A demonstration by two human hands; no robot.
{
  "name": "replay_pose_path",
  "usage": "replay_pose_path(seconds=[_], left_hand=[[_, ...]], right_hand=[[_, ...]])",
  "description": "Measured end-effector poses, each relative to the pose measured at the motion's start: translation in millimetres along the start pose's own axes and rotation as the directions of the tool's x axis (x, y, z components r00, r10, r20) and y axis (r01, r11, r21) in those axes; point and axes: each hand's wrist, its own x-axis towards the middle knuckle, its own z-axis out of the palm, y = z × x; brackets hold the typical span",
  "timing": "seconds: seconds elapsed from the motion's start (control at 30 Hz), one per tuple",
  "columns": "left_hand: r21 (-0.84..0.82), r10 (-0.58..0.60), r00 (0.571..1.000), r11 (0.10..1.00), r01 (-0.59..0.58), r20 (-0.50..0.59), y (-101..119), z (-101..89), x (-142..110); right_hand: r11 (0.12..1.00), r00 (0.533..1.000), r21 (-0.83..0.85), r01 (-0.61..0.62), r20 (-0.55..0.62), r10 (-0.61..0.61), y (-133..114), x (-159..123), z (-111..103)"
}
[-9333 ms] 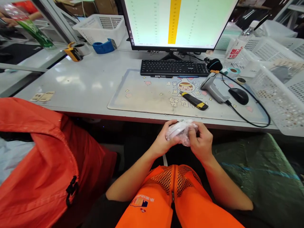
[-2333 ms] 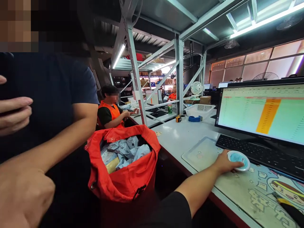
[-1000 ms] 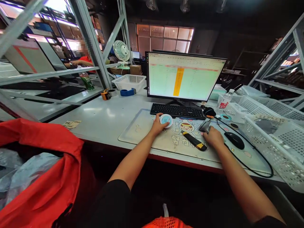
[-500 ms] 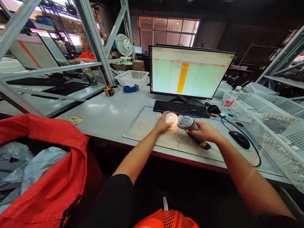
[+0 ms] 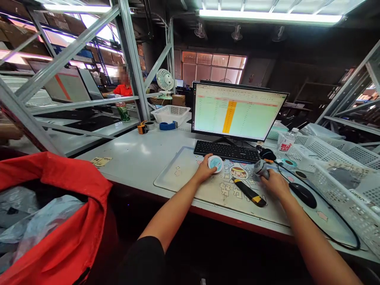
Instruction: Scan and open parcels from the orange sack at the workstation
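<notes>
My left hand [image 5: 204, 170] is closed around a small round white tub [image 5: 215, 164], its pale blue label facing me above the desk mat [image 5: 178, 174]. My right hand [image 5: 276, 183], over the mat's right part, grips a grey barcode scanner [image 5: 261, 168] by its handle. Between the two hands lies a black and yellow utility knife [image 5: 249, 192] on the mat. A black keyboard [image 5: 227, 151] sits just beyond the tub. To the right of my right hand is a black mouse [image 5: 303, 194].
Behind the keyboard stands a monitor [image 5: 237, 113] showing a spreadsheet. White perforated baskets [image 5: 341, 194] and a bottle [image 5: 287, 141] line the right side. At left are a red bag [image 5: 74, 170] with plastic-wrapped things, a tape measure [image 5: 142, 128] and metal frame bars [image 5: 80, 105]. A person in red [image 5: 123, 90] sits beyond.
The scanner has moved right, away from the tub, in my right hand. The bright glow on the tub is gone, so its label shows. My view has tilted up.
</notes>
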Motion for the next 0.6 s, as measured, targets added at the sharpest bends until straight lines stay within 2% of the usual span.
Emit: replay_pose_path(seconds=[0.1, 0.2, 0.33, 0.4, 0.47, 0.53, 0.6], left_hand=[[0.022, -0.015, 0.997, 1.0, 0.017, -0.071, 3.2, -1.1, -0.7], [0.034, 0.014, 0.995, 0.999, -0.011, -0.1, 8.9, -1.3, -0.8], [0.071, 0.152, 0.978, 0.987, -0.143, -0.14, 21.3, 7.4, -1.3], [0.119, 0.279, 0.95, 0.957, -0.264, -0.137, 27.7, 15.0, -2.2], [0.169, 0.39, 0.916, 0.913, -0.371, -0.098, 32.4, 20.4, -3.9], [0.225, 0.451, 0.891, 0.874, -0.432, -0.043, 35.5, 20.3, -6.6], [0.289, 0.492, 0.87, 0.831, -0.475, 0.016, 37.6, 15.7, -10.4]], right_hand=[[0.995, 0.999, 0.087, -0.049, -0.016, 0.051, 3.6, -6.0, -2.0], [0.98, 0.998, 0.195, -0.045, -0.026, 0.051, -1.8, -1.8, -6.2], [0.93, 1.0, 0.367, 0.029, -0.021, -0.023, -34.3, 17.4, -5.2], [0.814, 0.987, 0.577, 0.063, 0.083, -0.134, -63.9, 25.5, 5.2], [0.603, 0.932, 0.797, 0.028, 0.198, -0.304, -95.7, 29.3, 21.9], [0.426, 0.87, 0.904, -0.034, 0.237, -0.432, -120.9, 28.5, 40.8], [0.321, 0.834, 0.944, -0.075, 0.236, -0.498, -133.2, 24.1, 56.9]])
